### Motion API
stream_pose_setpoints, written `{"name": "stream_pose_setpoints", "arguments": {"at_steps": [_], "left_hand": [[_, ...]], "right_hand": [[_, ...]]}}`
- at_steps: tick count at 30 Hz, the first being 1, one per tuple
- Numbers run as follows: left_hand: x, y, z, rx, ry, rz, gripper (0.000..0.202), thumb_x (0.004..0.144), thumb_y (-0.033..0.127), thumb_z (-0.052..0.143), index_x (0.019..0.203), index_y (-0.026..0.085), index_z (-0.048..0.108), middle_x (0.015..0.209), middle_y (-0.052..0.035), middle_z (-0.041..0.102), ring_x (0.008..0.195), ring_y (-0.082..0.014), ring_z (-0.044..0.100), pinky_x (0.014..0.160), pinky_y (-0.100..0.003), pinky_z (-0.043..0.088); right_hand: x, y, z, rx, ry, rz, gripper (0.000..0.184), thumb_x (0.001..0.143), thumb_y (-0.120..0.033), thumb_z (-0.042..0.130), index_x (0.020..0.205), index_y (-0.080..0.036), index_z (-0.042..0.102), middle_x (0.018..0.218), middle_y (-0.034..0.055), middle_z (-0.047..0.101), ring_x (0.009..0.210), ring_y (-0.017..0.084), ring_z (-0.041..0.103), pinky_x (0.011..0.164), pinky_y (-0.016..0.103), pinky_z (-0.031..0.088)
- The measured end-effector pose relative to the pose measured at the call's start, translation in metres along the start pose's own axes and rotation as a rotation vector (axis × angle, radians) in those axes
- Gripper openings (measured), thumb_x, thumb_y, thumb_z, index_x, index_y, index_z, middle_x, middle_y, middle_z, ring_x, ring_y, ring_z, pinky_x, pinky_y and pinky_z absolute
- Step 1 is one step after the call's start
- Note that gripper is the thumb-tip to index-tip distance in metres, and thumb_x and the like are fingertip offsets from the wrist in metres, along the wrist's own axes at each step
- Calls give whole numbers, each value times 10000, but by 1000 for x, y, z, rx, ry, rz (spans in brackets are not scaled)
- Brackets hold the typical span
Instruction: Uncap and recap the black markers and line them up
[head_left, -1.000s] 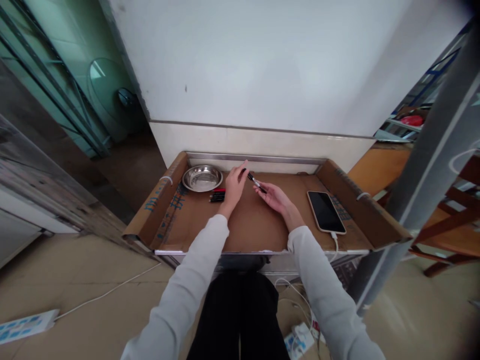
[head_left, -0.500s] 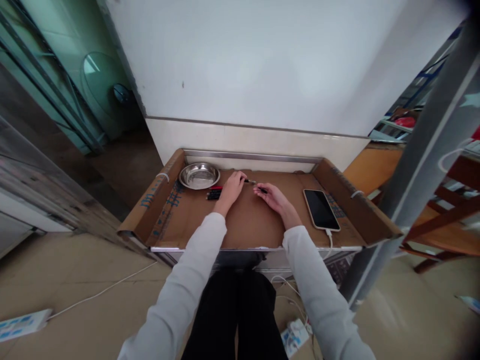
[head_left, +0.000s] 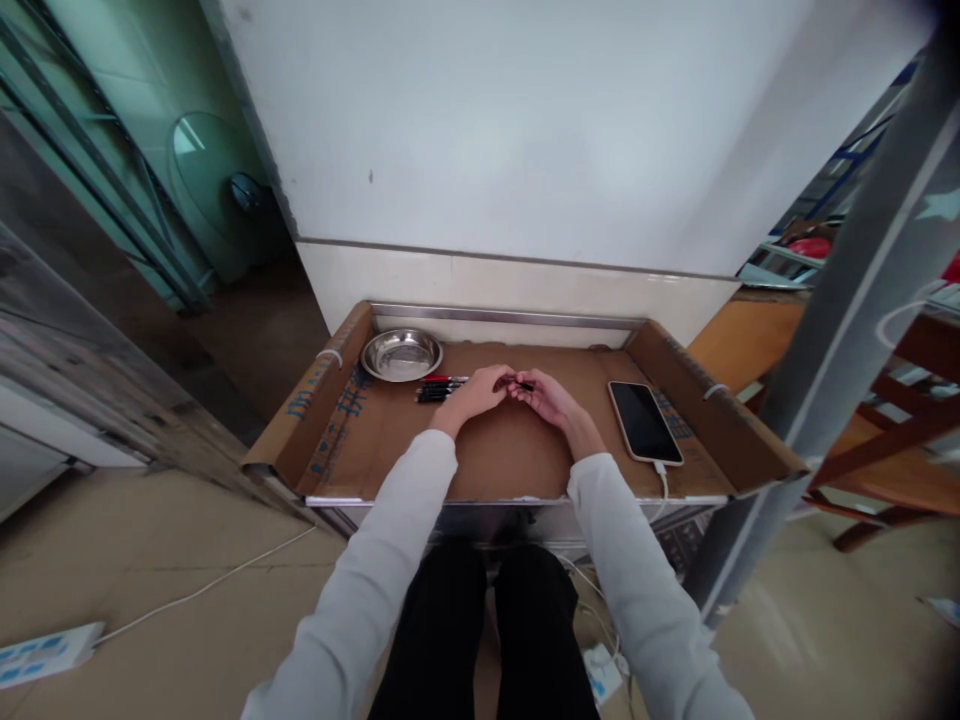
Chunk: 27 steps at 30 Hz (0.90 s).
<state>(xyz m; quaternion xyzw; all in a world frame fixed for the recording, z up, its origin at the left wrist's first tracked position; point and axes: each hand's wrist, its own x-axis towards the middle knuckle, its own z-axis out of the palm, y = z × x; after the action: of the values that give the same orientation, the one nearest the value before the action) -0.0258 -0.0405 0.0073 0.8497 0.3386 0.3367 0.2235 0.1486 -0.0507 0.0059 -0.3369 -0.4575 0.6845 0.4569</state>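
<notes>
Above the middle of the cardboard-lined table, my left hand [head_left: 480, 393] and my right hand [head_left: 549, 397] meet at the fingertips. The left fingers are closed around a slim pen, now mostly hidden by them. A short black pen part [head_left: 527, 386] is pinched in my right fingers, its end against the left fingertips; whether the two pieces are joined cannot be seen. Just left of my left hand lie several pens [head_left: 431, 391], black ones and a red one, side by side and partly covered by that hand.
A round steel dish [head_left: 402, 356] stands at the back left. On the right lies a phone [head_left: 645, 423] with a white charging cable [head_left: 663, 487]. Folded cardboard walls [head_left: 720, 420] edge the table [head_left: 510, 460]. A grey metal post [head_left: 840, 260] rises at the right.
My left hand has come right and slightly nearer, bringing its pen up to the black part in my right hand. The gap between the hands has closed, and more of the lying pens shows.
</notes>
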Motion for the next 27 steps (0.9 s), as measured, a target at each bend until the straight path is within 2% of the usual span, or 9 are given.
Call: {"name": "stream_pose_setpoints", "arguments": {"at_steps": [4, 9, 11, 14, 16, 19, 23, 27], "left_hand": [[0, -1, -2, 35, 1, -13, 217, 870, 194, 450, 1011, 203, 615, 996, -40, 668, 912, -159, 612, 870, -300, 462], [0, 1, -2, 119, 117, -22, 221, 901, 230, 421, 1003, 198, 614, 1002, -57, 619, 938, -163, 596, 881, -300, 452], [1, 2, -2, 139, 187, -46, 207, 900, 251, 431, 962, 185, 617, 980, -60, 583, 900, -155, 590, 861, -289, 457], [2, 4, -1, 139, 300, -73, 180, 894, 256, 449, 909, 166, 604, 944, -56, 542, 842, -142, 572, 838, -279, 458], [3, 3, -1, 134, 357, -92, 152, 889, 227, 453, 908, 159, 588, 910, -50, 533, 819, -139, 558, 832, -282, 455], [4, 0, -1, 123, 406, -136, 138, 873, 161, 454, 930, 152, 580, 911, -54, 526, 823, -140, 548, 840, -289, 452], [4, -3, -1, 150, 413, -185, 129, 849, 195, 523, 921, 164, 626, 989, -75, 505, 914, -169, 551, 890, -336, 436], [5, -8, 0, 140, 372, -154, 122, 839, 187, 538, 916, 174, 631, 957, -60, 533, 889, -164, 569, 891, -345, 445]], "right_hand": [[-2, -2, 0, -26, 27, -7, 91, 713, -250, 578, 720, -164, 607, 698, 16, 640, 604, 95, 562, 578, 215, 445], [-1, -1, 1, -15, 130, -78, 122, 680, -270, 579, 755, -177, 606, 714, 8, 638, 587, 95, 542, 534, 215, 408], [1, 3, 0, -91, 206, -164, 141, 662, -254, 576, 779, -183, 610, 708, 4, 639, 572, 96, 529, 517, 219, 393], [5, 11, 1, -355, 295, -314, 203, 648, -197, 526, 828, -199, 620, 709, -15, 634, 562, 97, 508, 556, 234, 415], [5, 16, 2, -573, 271, -405, 250, 648, -160, 496, 856, -207, 627, 774, -9, 646, 660, 118, 551, 685, 273, 457], [1, 20, 5, -827, 159, -491, 268, 661, -122, 476, 863, -207, 631, 878, 22, 652, 834, 158, 585, 854, 338, 441], [-5, 19, 7, -993, 54, -540, 342, 676, -81, 459, 951, -216, 612, 931, 44, 628, 861, 173, 580, 851, 351, 453], [-8, 14, 4, -1173, 77, -605, 340, 691, -87, 499, 987, -215, 607, 974, 70, 592, 948, 214, 541, 879, 384, 434]]}}
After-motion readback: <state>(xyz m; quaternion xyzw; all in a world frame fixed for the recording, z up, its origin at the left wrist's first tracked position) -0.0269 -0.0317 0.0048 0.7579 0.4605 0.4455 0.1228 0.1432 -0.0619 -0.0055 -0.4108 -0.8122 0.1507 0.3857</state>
